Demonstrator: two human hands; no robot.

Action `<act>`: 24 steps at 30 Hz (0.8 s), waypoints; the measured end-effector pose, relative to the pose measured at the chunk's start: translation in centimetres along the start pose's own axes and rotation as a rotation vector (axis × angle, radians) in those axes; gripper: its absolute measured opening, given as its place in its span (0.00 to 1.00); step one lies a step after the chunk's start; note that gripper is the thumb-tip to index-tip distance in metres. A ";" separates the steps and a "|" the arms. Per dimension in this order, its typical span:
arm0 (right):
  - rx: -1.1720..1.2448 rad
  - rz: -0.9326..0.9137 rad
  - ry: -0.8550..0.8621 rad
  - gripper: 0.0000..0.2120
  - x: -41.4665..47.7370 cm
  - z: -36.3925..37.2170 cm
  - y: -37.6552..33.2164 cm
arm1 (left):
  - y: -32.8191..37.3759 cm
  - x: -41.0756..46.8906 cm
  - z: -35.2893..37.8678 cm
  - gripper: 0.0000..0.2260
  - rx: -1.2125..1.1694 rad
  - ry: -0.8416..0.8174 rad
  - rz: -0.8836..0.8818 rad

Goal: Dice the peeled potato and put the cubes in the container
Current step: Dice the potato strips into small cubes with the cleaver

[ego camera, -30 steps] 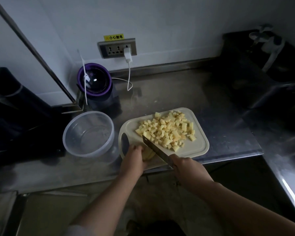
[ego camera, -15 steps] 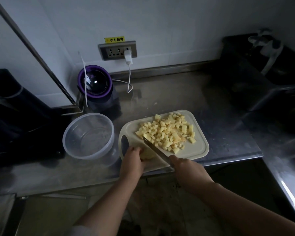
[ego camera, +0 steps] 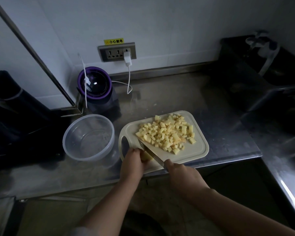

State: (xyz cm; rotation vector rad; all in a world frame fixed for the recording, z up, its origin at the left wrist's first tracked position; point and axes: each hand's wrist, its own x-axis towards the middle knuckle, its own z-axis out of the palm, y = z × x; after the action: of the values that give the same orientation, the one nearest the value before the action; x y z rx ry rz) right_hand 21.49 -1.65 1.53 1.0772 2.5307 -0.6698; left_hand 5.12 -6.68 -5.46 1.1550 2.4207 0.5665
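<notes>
On a cutting board (ego camera: 197,153), the left hand (ego camera: 132,163) curls over the last potato piece (ego camera: 146,156); the right hand (ego camera: 180,172) grips a knife (ego camera: 151,151). Cubes (ego camera: 167,132) wait beside the empty container (ego camera: 89,137). Best keep fingertips tucked back.

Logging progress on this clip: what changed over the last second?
Little: the right hand keeps the knife slicing the potato piece that the left hand still pins. The cubes stay on the board; the container stays empty.
</notes>
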 end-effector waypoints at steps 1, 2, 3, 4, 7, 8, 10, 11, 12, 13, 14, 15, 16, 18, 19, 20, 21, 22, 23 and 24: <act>0.001 -0.003 -0.001 0.18 0.0 0.1 -0.1 | 0.0 0.0 0.0 0.10 0.004 0.000 0.000; -0.001 -0.005 -0.003 0.18 0.0 0.1 -0.2 | 0.0 0.1 0.1 0.09 0.006 0.002 0.002; -0.004 -0.006 -0.008 0.18 0.0 0.1 -0.2 | 0.0 0.1 0.1 0.09 0.009 0.005 0.005; -0.007 -0.008 -0.017 0.18 0.0 0.1 -0.3 | 0.0 0.1 0.1 0.09 0.010 0.009 0.008; -0.015 -0.015 -0.046 0.18 0.5 0.2 -0.2 | 0.1 0.0 0.1 0.09 0.008 0.023 0.002; -0.013 -0.013 -0.056 0.18 0.6 0.3 -0.2 | 0.1 0.0 0.1 0.09 0.012 0.027 -0.001; -0.019 -0.014 -0.063 0.19 0.9 0.6 -0.2 | 0.1 -0.1 0.0 0.11 0.039 0.026 0.000; -0.021 -0.014 -0.064 0.19 1.0 0.7 -0.2 | 0.1 -0.1 -0.1 0.12 0.051 0.020 0.000; -0.015 -0.003 -0.062 0.19 1.2 0.7 0.0 | 0.2 -0.1 -0.2 0.12 0.056 0.013 0.002; 0.006 0.018 -0.061 0.18 1.4 0.7 0.2 | 0.1 -0.2 -0.3 0.12 0.060 0.000 0.006; 0.033 0.040 -0.053 0.17 1.5 0.5 0.4 | 0.2 -0.2 -0.4 0.12 0.060 -0.014 0.013; 0.055 0.051 -0.035 0.16 1.7 0.4 0.7 | 0.2 -0.2 -0.5 0.13 0.060 -0.031 0.018; 0.071 0.050 -0.010 0.15 1.8 0.3 0.9 | 0.2 -0.2 -0.6 0.14 0.055 -0.047 0.019; 0.099 0.031 0.051 0.15 1.6 0.0 1.3 | 0.3 -0.2 -0.8 0.17 0.041 -0.088 0.007; 0.108 0.024 0.076 0.16 1.4 -0.2 1.5 | 0.3 -0.1 -1.0 0.18 0.035 -0.112 0.000; 0.113 0.017 0.095 0.16 1.2 -0.4 1.7 | 0.5 -0.1 -1.2 0.19 0.030 -0.136 -0.009; 0.114 0.010 0.108 0.16 1.0 -0.7 1.9 | 0.7 0.0 -1.4 0.20 0.030 -0.154 -0.018; 0.113 0.004 0.114 0.15 0.9 -0.9 2.0 | 1.0 0.0 -1.6 0.20 0.038 -0.165 -0.024; 0.114 0.001 0.114 0.15 0.8 -1.2 2.1 | 1.2 0.0 -1.7 0.19 0.053 -0.169 -0.029; 0.116 -0.001 0.111 0.15 0.7 -1.4 2.1 | 1.5 0.1 -1.8 0.19 0.064 -0.168 -0.035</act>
State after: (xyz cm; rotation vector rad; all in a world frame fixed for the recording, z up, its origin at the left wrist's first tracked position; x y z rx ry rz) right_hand 22.43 0.81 1.80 1.1828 2.6136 -0.7865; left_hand 5.12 -6.07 -3.19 1.1355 2.3258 0.3679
